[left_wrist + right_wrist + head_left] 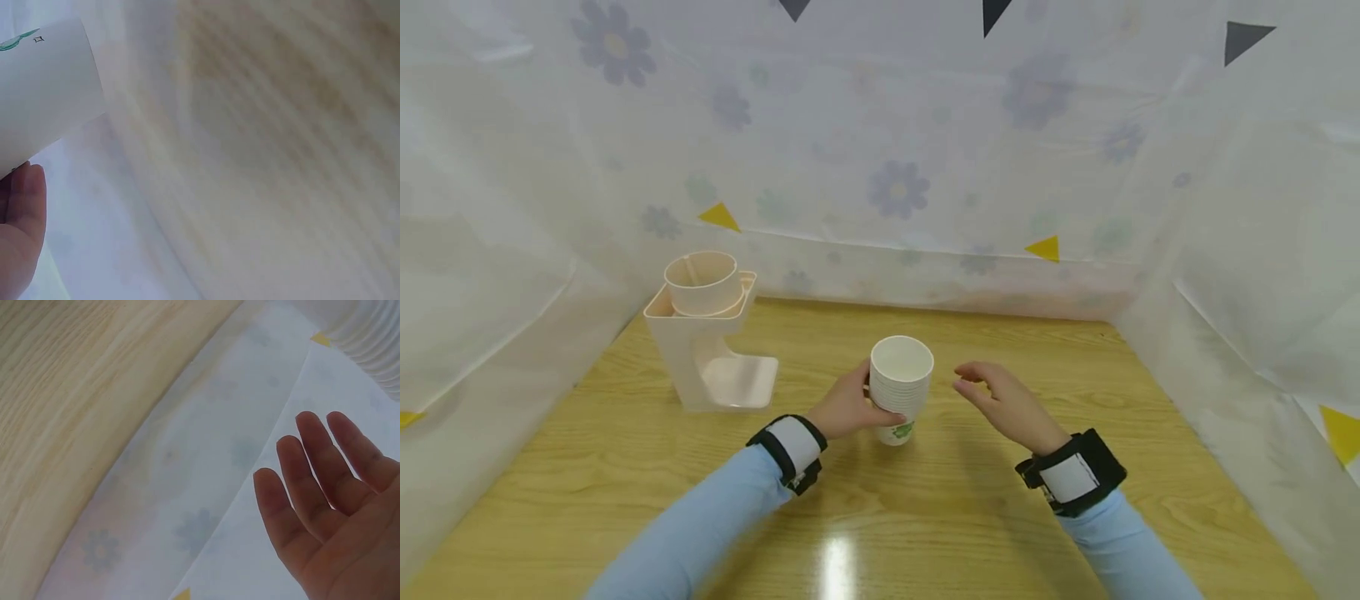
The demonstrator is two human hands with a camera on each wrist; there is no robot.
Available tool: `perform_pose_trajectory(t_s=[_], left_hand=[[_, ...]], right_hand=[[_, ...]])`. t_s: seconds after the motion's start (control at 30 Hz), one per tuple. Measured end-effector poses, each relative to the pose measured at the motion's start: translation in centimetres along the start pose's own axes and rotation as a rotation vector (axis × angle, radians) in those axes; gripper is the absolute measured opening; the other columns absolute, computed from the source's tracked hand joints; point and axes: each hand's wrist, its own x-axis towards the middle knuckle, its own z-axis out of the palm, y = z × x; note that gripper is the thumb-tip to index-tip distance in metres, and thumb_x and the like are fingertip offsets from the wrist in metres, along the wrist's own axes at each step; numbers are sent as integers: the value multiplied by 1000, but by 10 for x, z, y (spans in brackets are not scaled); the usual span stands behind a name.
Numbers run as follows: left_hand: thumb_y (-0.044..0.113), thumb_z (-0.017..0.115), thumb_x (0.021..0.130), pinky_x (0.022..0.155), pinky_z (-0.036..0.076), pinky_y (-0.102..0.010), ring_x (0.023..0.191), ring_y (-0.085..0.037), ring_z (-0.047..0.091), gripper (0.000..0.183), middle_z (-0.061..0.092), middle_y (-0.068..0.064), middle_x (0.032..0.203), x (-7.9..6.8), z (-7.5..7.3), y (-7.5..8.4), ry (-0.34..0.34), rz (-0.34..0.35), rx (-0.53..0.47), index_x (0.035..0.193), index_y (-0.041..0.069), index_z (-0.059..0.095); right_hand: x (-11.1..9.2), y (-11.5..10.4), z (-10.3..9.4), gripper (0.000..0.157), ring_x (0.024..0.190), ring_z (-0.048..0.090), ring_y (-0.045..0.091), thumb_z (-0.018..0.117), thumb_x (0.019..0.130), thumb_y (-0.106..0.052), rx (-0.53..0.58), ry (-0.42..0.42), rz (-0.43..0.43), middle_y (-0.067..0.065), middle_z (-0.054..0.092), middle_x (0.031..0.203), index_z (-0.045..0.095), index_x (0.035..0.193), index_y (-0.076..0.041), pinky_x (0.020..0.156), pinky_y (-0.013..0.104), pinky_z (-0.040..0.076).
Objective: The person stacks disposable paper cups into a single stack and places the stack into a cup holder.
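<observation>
A stack of white paper cups (901, 375), nested rim over rim with a green print low on the side, stands upright in the grip of my left hand (850, 404). The thumb lies across the front of the stack, and the fingers go behind it. In the left wrist view, the lower side of a cup (50, 87) shows beside the fingers (28, 200). My right hand (1011, 408) is held in the air just right of the stack, empty, its fingers loosely bent. The right wrist view shows those fingers (312, 481) spread apart, with the stacked rims (372, 340) beyond them.
A cream plastic stand (673, 350) with a round holder (702, 283) on top and a flat foot (745, 382) is at the left of the wooden table (880, 517). White flower-printed sheeting (850, 125) encloses the back and both sides.
</observation>
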Motion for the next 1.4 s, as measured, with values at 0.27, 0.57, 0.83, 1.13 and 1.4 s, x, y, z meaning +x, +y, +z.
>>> perform_pose_trajectory(t_s=[0.27, 0.57, 0.83, 1.13, 1.4], left_hand=[[23, 79, 70, 87, 51, -47, 108, -26, 57, 79, 57, -12, 128, -1, -29, 14, 92, 61, 69, 138, 11, 41], [28, 74, 76, 83, 52, -49, 103, -29, 58, 76, 58, -19, 122, -19, -87, 65, 291, 146, 156, 139, 5, 37], [28, 71, 80, 81, 50, -45, 103, -26, 57, 68, 56, -19, 123, -37, -147, 101, 543, 168, 204, 135, 1, 41], [35, 72, 76, 89, 50, -44, 110, -25, 55, 74, 55, -16, 129, -55, -197, 113, 791, 42, 309, 135, 4, 40], [27, 75, 73, 105, 40, -46, 126, -24, 47, 81, 47, -12, 141, -56, -217, 101, 921, 37, 284, 142, 14, 33]], right_hand=[[1, 6, 5, 61, 112, 55, 35, 46, 92, -49, -31, -14, 21, 22, 63, 119, 57, 125, 2, 91, 55, 46], [-2, 7, 7, 61, 112, 55, 36, 46, 93, -48, -34, -20, 18, 22, 62, 120, 57, 125, 3, 91, 55, 46], [-2, 3, 5, 54, 111, 55, 37, 50, 93, -40, -39, -10, 12, 25, 62, 120, 57, 124, 4, 90, 56, 46], [-3, 3, 4, 52, 111, 55, 37, 50, 94, -37, -43, -18, 24, 24, 63, 120, 57, 124, 4, 90, 55, 46], [-5, 4, 4, 54, 111, 55, 37, 50, 94, -40, -35, -24, 33, 25, 62, 120, 57, 125, 3, 88, 55, 47]])
